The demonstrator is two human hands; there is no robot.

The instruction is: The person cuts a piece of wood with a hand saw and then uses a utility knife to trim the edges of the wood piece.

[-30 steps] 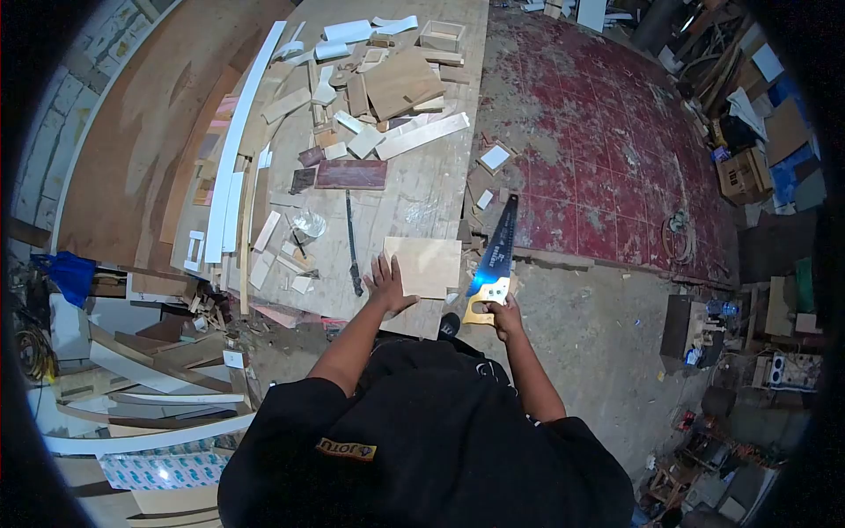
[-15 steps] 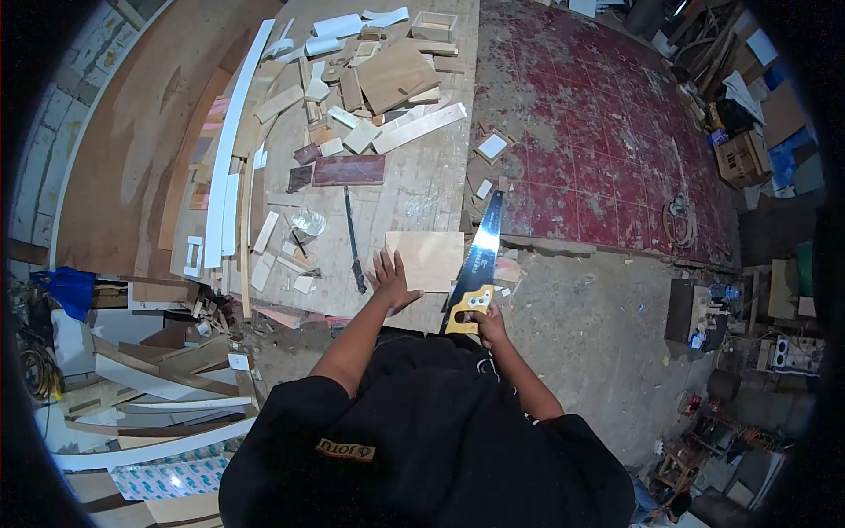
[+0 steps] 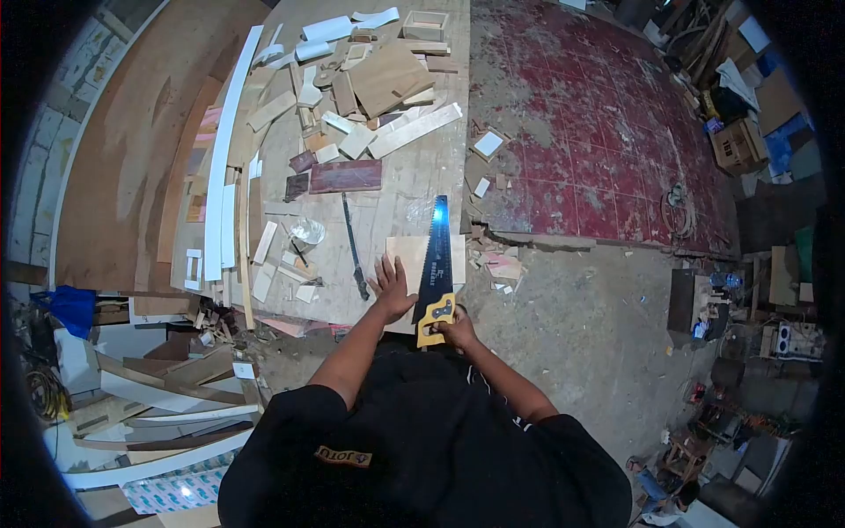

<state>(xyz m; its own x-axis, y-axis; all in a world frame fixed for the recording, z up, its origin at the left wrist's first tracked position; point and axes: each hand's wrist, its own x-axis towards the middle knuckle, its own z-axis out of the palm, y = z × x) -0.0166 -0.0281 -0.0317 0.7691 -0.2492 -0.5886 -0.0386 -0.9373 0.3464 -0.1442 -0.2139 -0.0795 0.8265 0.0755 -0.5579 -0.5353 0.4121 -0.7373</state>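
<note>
My right hand [image 3: 459, 331] is wrapped round the yellow handle of a handsaw [image 3: 436, 273]. The dark blade points away from me and lies over a pale, thin wooden board [image 3: 405, 250], covering part of it. My left hand [image 3: 393, 289] rests with spread fingers on the board's left side, its thumb side close to the saw blade. The board sits at the near right edge of the wooden worktable [image 3: 400, 207]. Left of my left hand lies a long, narrow dark tool [image 3: 355, 251], like a file.
Wood offcuts [image 3: 387, 79] are heaped at the table's far end, with a dark red block [image 3: 345, 176] in front. A clear plastic cup [image 3: 306, 231] stands at left among small scraps. Long white strips [image 3: 231, 158] line the left edge. More scraps [image 3: 503, 267] lie on the floor at right.
The saw has moved left with my right hand, from beside the board's right edge to over the board. My left hand stays flat on the board.
</note>
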